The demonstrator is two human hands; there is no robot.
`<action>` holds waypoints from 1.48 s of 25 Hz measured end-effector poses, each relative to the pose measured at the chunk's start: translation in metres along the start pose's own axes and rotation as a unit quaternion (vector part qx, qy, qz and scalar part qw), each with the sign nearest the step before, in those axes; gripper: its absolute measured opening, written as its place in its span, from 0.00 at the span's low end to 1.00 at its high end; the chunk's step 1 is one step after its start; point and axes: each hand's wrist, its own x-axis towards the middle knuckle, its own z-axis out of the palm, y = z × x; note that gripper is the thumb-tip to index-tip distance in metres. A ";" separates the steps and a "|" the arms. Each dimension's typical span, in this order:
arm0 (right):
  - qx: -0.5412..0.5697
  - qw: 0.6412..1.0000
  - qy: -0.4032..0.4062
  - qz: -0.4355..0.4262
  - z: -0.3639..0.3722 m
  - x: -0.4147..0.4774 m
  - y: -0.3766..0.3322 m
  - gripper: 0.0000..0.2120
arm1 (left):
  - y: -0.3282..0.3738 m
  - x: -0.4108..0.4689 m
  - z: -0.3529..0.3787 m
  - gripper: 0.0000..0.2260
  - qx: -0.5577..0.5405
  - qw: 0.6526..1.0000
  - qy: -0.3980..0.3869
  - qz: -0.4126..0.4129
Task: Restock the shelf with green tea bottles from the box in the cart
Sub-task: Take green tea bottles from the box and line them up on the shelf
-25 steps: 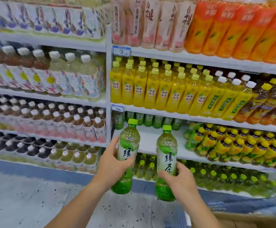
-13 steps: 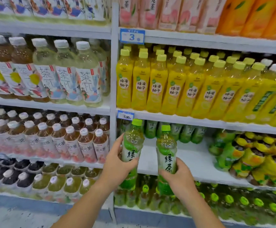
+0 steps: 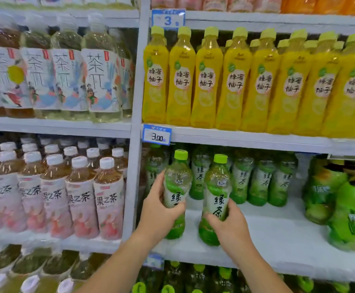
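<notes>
My left hand [image 3: 158, 210] grips one green tea bottle [image 3: 177, 182] around its label. My right hand [image 3: 228, 226] grips a second green tea bottle [image 3: 216, 187] low on its body. Both bottles stand upright with lime caps, side by side over the front of the white shelf [image 3: 278, 233]. Whether their bases touch the shelf I cannot tell. A row of matching green tea bottles [image 3: 261, 180] stands at the back of the same shelf. The box and the cart are out of view.
Yellow honey-pomelo bottles [image 3: 235, 81] fill the shelf above, close over the caps. Green-wrapped bottles [image 3: 341, 199] crowd the right end of the shelf. A white upright post [image 3: 133, 166] borders the left side, with pink-labelled tea bottles [image 3: 81, 197] beyond it. A 3.00 price tag [image 3: 157, 136] hangs above.
Both hands have carried their bottles up and forward from in front of the shelving into the green tea shelf. My view has moved in closer to the shelf.
</notes>
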 end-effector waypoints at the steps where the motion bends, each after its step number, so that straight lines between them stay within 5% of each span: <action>1: 0.007 1.000 0.003 -0.012 0.004 0.002 0.005 0.18 | -0.007 0.001 0.001 0.35 0.003 1.000 -0.002 0.012; 6: -0.015 0.998 -0.014 -0.053 0.015 0.008 0.030 0.27 | -0.023 0.001 0.004 0.28 0.021 1.000 0.001 -0.002; 10: -0.072 0.992 -0.057 -0.089 0.008 0.006 0.040 0.19 | -0.032 -0.008 0.002 0.20 0.105 0.993 0.008 -0.047; 17: -0.009 0.998 -0.014 -0.059 0.021 0.047 0.038 0.19 | -0.052 0.019 0.009 0.30 0.187 0.980 0.056 -0.048; 21: -0.005 0.998 -0.001 -0.057 0.029 0.063 0.045 0.18 | -0.060 0.027 0.019 0.20 0.178 0.979 0.087 -0.039; 28: 0.012 0.998 0.012 -0.055 0.036 0.082 0.054 0.24 | -0.071 0.033 0.028 0.23 0.277 0.957 0.084 -0.007; 37: -0.001 0.997 0.029 -0.073 0.041 0.087 0.057 0.13 | -0.067 0.048 0.028 0.16 0.344 0.935 0.086 -0.022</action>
